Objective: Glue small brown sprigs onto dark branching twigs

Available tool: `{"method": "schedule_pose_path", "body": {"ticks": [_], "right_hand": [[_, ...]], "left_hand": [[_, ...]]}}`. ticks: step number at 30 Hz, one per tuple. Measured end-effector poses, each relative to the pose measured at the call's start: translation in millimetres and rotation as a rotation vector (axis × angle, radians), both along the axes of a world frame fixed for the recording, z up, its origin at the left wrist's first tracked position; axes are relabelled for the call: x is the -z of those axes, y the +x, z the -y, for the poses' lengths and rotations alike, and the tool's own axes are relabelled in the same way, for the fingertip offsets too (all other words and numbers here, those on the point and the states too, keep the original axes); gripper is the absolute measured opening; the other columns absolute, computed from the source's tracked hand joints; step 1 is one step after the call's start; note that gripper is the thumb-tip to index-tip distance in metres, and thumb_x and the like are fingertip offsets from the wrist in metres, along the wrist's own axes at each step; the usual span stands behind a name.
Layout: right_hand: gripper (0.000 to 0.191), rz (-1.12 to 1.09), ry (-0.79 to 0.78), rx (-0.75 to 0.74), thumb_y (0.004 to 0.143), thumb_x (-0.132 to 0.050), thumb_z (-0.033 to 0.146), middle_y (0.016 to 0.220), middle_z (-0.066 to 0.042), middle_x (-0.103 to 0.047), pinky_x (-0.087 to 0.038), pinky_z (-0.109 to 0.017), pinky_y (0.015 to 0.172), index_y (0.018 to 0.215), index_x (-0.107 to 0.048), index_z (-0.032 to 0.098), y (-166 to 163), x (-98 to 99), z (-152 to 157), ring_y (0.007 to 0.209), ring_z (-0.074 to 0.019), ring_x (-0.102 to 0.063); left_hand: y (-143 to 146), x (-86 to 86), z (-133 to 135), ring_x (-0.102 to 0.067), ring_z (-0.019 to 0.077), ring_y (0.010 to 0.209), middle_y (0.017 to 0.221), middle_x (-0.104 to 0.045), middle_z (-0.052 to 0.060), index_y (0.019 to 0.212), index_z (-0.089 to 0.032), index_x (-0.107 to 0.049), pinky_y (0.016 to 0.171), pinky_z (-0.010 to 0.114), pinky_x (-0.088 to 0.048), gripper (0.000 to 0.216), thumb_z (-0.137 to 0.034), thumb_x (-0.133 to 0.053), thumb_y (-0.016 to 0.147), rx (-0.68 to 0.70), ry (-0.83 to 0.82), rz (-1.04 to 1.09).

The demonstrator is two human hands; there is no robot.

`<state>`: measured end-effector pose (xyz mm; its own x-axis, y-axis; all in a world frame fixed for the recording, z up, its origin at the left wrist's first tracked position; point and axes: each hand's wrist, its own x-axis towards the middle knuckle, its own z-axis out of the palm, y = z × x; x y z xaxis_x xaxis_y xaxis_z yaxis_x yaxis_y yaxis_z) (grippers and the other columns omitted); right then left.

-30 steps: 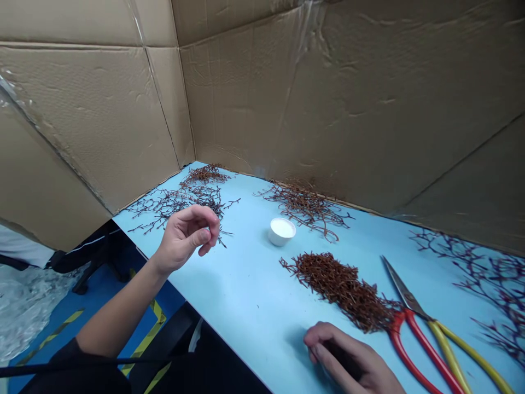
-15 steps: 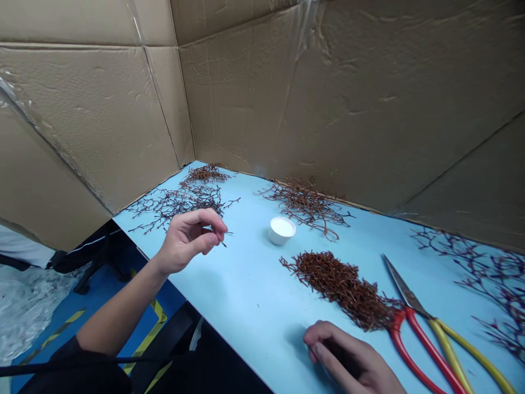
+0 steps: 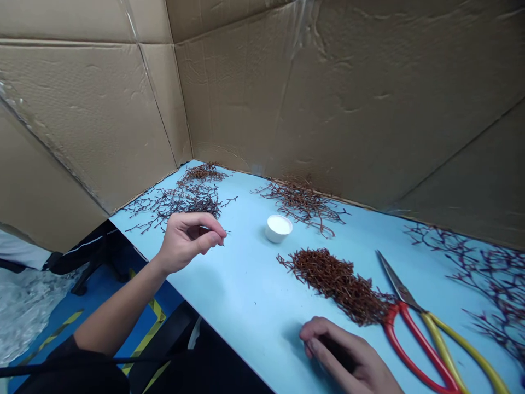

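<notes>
My left hand (image 3: 189, 242) hovers over the blue tabletop, pinching a thin dark twig (image 3: 215, 231) between thumb and fingertips, just right of a tangle of dark reddish branches (image 3: 176, 201). My right hand (image 3: 344, 350) rests curled on the table's near edge, beside a long heap of short reddish-brown twig pieces (image 3: 332, 284). A dark shape lies in its fingers; I cannot tell whether it is an object or shadow. Red-and-yellow-handled scissors (image 3: 426, 345) lie to its right. A small white cup (image 3: 278, 228) stands between my hands, farther back.
More reddish twigs lie at the back (image 3: 200, 173) (image 3: 301, 201), and dark purple branches (image 3: 484, 273) spread at the right. Cardboard walls (image 3: 348, 98) enclose the blue table (image 3: 241, 284). A black chair (image 3: 90, 257) and bubble wrap (image 3: 20, 312) lie below left.
My left hand has shifted slightly right, and its fingertips now show the thin twig pinched. My right hand stays put, while the whole view has drifted slightly.
</notes>
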<state>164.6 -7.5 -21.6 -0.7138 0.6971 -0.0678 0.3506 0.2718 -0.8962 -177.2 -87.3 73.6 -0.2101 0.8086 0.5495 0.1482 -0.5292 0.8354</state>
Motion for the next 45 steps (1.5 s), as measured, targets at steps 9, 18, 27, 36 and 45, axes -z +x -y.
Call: {"method": "schedule_pose_path", "body": {"ticks": [9,18,27,36,45], "right_hand": [[0.046,-0.001,0.018,-0.021,0.103,-0.055,0.064,0.078,-0.006,-0.073,-0.055,-0.029,0.065,0.093,-0.076,0.024,2,1.5,2,0.072,-0.0215,-0.068],[0.045,0.014,-0.002,-0.002,0.100,-0.060,0.064,0.080,-0.006,-0.076,-0.057,-0.029,0.065,0.091,-0.077,0.024,-2,-9.6,4,0.073,-0.0225,-0.071],[0.040,-0.001,-0.012,-0.027,0.103,-0.058,0.057,0.078,-0.006,-0.074,-0.054,-0.028,0.063,0.093,-0.076,0.023,-1,-9.7,4,0.072,-0.0210,-0.069],[0.035,-0.054,0.059,-0.001,0.106,-0.056,0.049,0.081,-0.006,-0.074,-0.054,-0.029,0.065,0.094,-0.076,0.023,-1,-21.7,6,0.072,-0.0193,-0.068],[0.026,-0.332,0.174,0.307,0.102,-0.068,0.047,0.085,-0.006,-0.072,-0.057,-0.029,0.065,0.101,-0.074,0.021,11,-34.6,8,0.073,-0.0178,-0.068]], "left_hand": [[4,15.3,-12,-0.056,0.0099,0.046,0.066,-0.072,0.004,0.080,-0.016,-0.079,0.042,0.022,-0.044,0.018,-0.029,-0.083,0.092,-0.002,-0.051,0.042],[9,20.1,-19,-0.057,0.0103,0.052,0.070,-0.063,0.002,0.085,-0.015,-0.070,0.045,0.021,-0.045,0.033,-0.040,-0.062,0.106,-0.007,-0.116,0.089],[25,16.4,-10,-0.062,0.0110,0.058,0.077,-0.075,0.005,0.095,-0.017,-0.078,0.046,0.019,-0.049,0.015,-0.029,-0.070,0.101,-0.015,-0.142,0.021],[60,8.6,-13,-0.058,0.0094,0.045,0.075,-0.082,0.007,0.091,-0.019,-0.086,0.040,0.020,-0.048,0.010,-0.026,-0.080,0.095,0.094,-0.184,0.094],[111,34.9,-37,-0.057,0.0076,0.035,0.074,-0.082,0.009,0.086,-0.015,-0.086,0.035,0.016,-0.047,0.010,-0.025,-0.086,0.088,0.473,-0.545,0.317]]}}
